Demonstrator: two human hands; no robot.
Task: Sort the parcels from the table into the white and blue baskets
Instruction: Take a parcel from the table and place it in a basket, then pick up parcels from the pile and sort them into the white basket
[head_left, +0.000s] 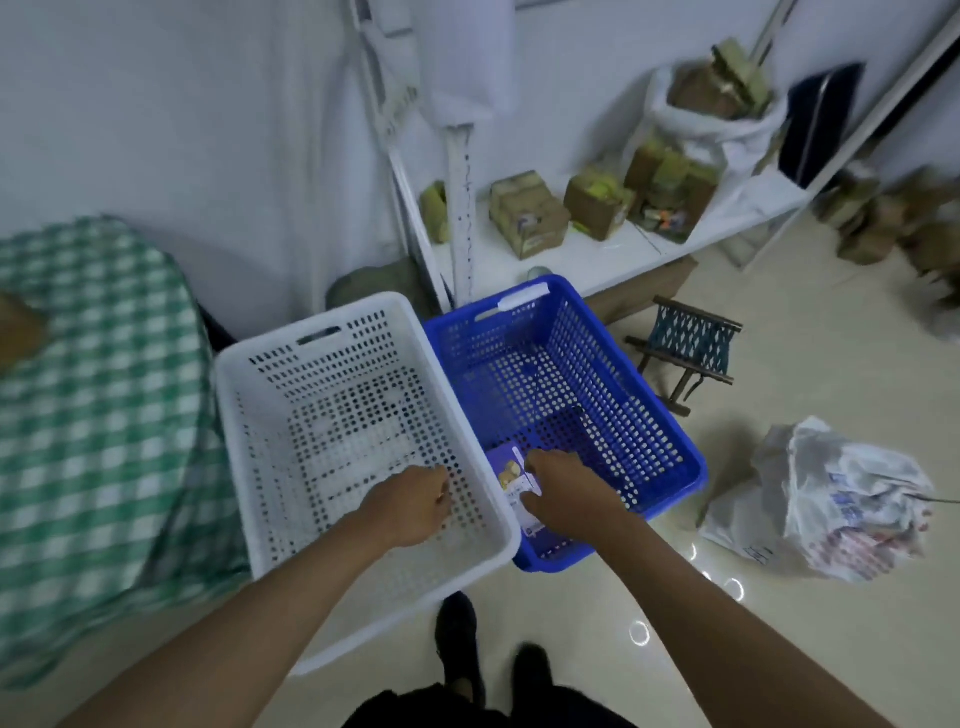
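Observation:
A white perforated basket (291, 358) and a blue perforated basket (639, 384) stand side by side on the floor. My right hand (563, 493) reaches into the near corner of the blue basket and grips a small purple and white parcel (514, 480). My left hand (410, 506) hovers inside the white basket near its right wall, fingers curled downward; nothing shows in it. The table with a green checked cloth (98, 415) is at the left, and a brown parcel (15, 327) lies at its far left edge.
A white shelf (613, 254) behind the baskets carries several brown cardboard boxes and a white sack. A small dark woven stool (685, 348) stands right of the blue basket. A crumpled white plastic bag (841, 499) lies on the floor at right. My feet are below.

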